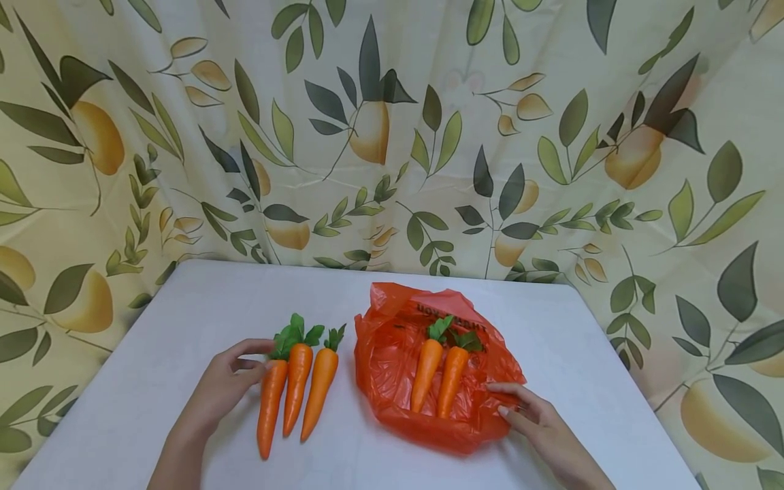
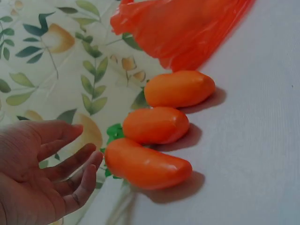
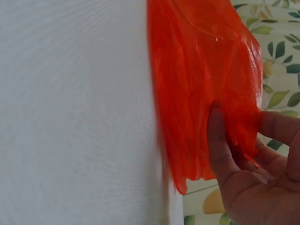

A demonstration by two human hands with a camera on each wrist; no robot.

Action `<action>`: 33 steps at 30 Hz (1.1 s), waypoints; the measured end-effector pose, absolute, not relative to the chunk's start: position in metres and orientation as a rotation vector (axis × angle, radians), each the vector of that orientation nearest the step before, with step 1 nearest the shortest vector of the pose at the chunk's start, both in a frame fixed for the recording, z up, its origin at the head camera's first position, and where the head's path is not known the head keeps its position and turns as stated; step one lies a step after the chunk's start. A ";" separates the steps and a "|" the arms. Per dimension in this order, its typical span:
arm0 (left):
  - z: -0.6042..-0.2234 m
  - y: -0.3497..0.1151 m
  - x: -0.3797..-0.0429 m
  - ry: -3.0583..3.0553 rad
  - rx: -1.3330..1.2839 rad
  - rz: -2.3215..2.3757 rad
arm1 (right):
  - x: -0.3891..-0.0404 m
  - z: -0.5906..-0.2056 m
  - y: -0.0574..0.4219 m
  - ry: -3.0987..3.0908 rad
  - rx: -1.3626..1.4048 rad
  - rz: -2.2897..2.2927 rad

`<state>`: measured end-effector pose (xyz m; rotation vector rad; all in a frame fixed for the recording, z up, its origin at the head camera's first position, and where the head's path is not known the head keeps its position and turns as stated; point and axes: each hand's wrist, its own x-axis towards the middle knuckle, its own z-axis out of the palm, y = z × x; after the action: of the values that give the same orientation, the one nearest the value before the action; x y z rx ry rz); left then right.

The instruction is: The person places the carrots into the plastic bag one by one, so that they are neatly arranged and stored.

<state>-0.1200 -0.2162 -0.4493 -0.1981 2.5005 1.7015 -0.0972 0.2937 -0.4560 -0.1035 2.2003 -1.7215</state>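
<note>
Three orange carrots with green tops lie side by side on the table: a left carrot (image 1: pixel 271 408), a middle carrot (image 1: pixel 297 388) and a right carrot (image 1: pixel 320 395). My left hand (image 1: pixel 235 378) is at the leafy end of the left carrot, its fingers loosely bent and spread, as the left wrist view (image 2: pixel 51 171) also shows. A red plastic bag (image 1: pixel 386 367) lies with its mouth wide apart, and two more carrots (image 1: pixel 427 374) rest in it, leaves toward the back. At the bag's right edge, my right hand (image 1: pixel 539 422) pinches the thin plastic between thumb and fingers.
A white cloth covers the table (image 1: pixel 318 289). Behind it and along both sides hangs a curtain (image 1: pixel 441 224) printed with fruit and leaves. The bag stands just right of the loose carrots, with a narrow strip of table between them.
</note>
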 end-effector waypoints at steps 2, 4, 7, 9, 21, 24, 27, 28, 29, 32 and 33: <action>-0.453 -0.219 -0.120 2.495 -0.221 1.707 | -0.097 -0.456 0.294 2.202 -0.101 -1.721; -0.457 -0.221 -0.120 2.494 -0.247 1.703 | -0.098 -0.456 0.294 2.204 -0.096 -1.718; -0.462 -0.223 -0.120 2.501 -0.282 1.679 | -0.099 -0.457 0.294 2.198 -0.087 -1.716; -0.464 -0.224 -0.120 2.496 -0.297 1.670 | -0.099 -0.457 0.295 2.194 -0.085 -1.712; -0.476 -0.227 -0.119 2.421 -0.159 1.626 | -0.099 -0.456 0.294 2.204 -0.008 -1.687; -0.477 -0.226 -0.117 2.439 -0.140 1.591 | -0.099 -0.456 0.294 2.214 -0.004 -1.676; -0.477 -0.225 -0.116 2.461 -0.110 1.540 | -0.099 -0.456 0.294 2.224 -0.008 -1.664; -0.477 -0.225 -0.115 2.463 -0.098 1.532 | -0.099 -0.456 0.294 2.227 -0.008 -1.662; -0.477 -0.224 -0.115 2.460 -0.087 1.530 | -0.099 -0.456 0.293 2.228 -0.007 -1.661; -0.476 -0.222 -0.114 2.466 -0.068 1.517 | -0.099 -0.457 0.293 2.224 0.000 -1.662; -0.476 -0.222 -0.114 2.469 -0.068 1.516 | -0.099 -0.457 0.293 2.220 -0.002 -1.665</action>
<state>-0.1138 -0.2216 -0.4761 -0.0679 2.4692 1.5164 -0.0992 0.2933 -0.4568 -0.0020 2.2197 -1.6648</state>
